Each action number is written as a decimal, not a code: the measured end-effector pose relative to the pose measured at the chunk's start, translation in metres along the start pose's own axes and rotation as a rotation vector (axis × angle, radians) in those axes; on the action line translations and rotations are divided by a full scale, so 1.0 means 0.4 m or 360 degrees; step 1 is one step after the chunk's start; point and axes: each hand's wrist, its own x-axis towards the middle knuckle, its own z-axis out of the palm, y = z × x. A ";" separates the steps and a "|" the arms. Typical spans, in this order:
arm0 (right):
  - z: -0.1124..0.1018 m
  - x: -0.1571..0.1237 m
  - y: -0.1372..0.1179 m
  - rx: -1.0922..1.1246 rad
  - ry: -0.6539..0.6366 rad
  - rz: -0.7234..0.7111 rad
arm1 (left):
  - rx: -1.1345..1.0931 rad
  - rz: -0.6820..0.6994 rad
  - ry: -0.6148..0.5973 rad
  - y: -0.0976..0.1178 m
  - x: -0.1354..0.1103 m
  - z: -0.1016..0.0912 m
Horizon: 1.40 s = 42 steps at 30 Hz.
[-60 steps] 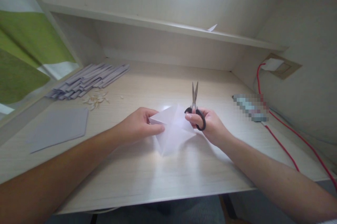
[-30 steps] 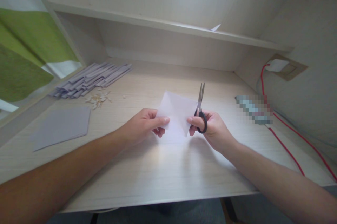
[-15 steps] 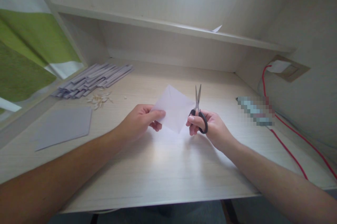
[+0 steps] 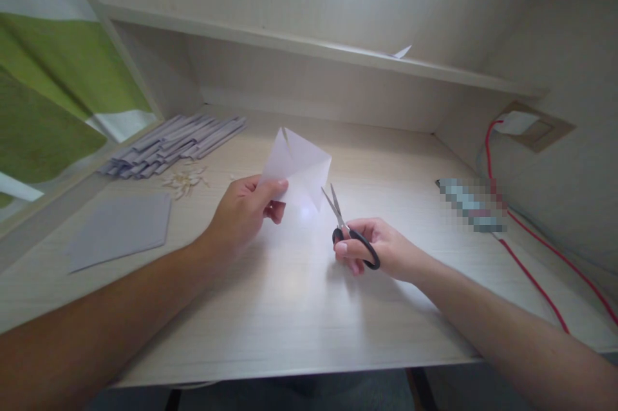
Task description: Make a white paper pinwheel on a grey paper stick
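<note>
A white sheet of paper (image 4: 304,166) is pinched at its left side between the thumb and fingers of my left hand (image 4: 248,208). It is held above the desk, turned cornerwise, with a narrow slit near its top corner. My right hand (image 4: 374,247) is closed on black-handled scissors (image 4: 340,214), its thumb and fingers at the loops. The blades are partly spread and point up and left. Their tips are near the paper's lower right corner; I cannot tell whether they touch it.
Flat white sheets (image 4: 123,230) lie at the left of the desk (image 4: 270,334). Behind them are small pale scraps (image 4: 186,180) and a pile of folded paper strips (image 4: 174,143). A blurred-out object (image 4: 470,205) and a red cable (image 4: 535,282) lie on the right. A shelf (image 4: 290,37) runs along the back.
My left hand has moved the paper left and upward and tilted it, and the slit now shows. My right hand has lowered the scissors a little, turning the blades to the left.
</note>
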 end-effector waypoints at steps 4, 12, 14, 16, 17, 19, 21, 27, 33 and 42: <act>0.001 -0.006 -0.002 -0.0044 -0.0043 0.0050 | -0.0032 0.0036 0.0056 0.005 -0.001 0.002; -0.002 -0.001 0.010 -0.0045 -0.0075 0.0044 | -0.0029 0.0139 0.0158 0.005 -0.006 0.002; -0.003 -0.001 0.008 -0.0055 -0.0097 0.0055 | -0.0012 0.0132 0.0137 0.002 -0.006 0.002; -0.001 -0.003 0.003 -0.0055 -0.0118 0.0068 | 0.0005 0.0123 0.0124 0.000 -0.007 0.001; 0.000 -0.005 0.001 -0.0052 -0.0127 0.0079 | 0.0013 0.0119 0.0120 -0.002 -0.007 0.002; 0.002 -0.007 -0.004 -0.0043 -0.0132 0.0102 | 0.0028 0.0105 0.0118 -0.003 -0.008 0.002; 0.005 -0.009 -0.007 -0.0038 -0.0127 0.0120 | 0.0037 0.0085 0.0106 -0.005 -0.009 0.004; 0.007 -0.007 -0.005 0.0008 -0.0127 0.0117 | 0.0067 0.0056 0.0087 -0.007 -0.007 0.007; 0.005 -0.007 0.000 -0.0004 -0.0122 0.0109 | 0.0068 0.0037 0.0024 -0.009 -0.009 0.010; 0.004 -0.006 0.006 0.0011 -0.0123 0.0106 | 0.0075 0.0030 0.0005 -0.010 -0.011 0.008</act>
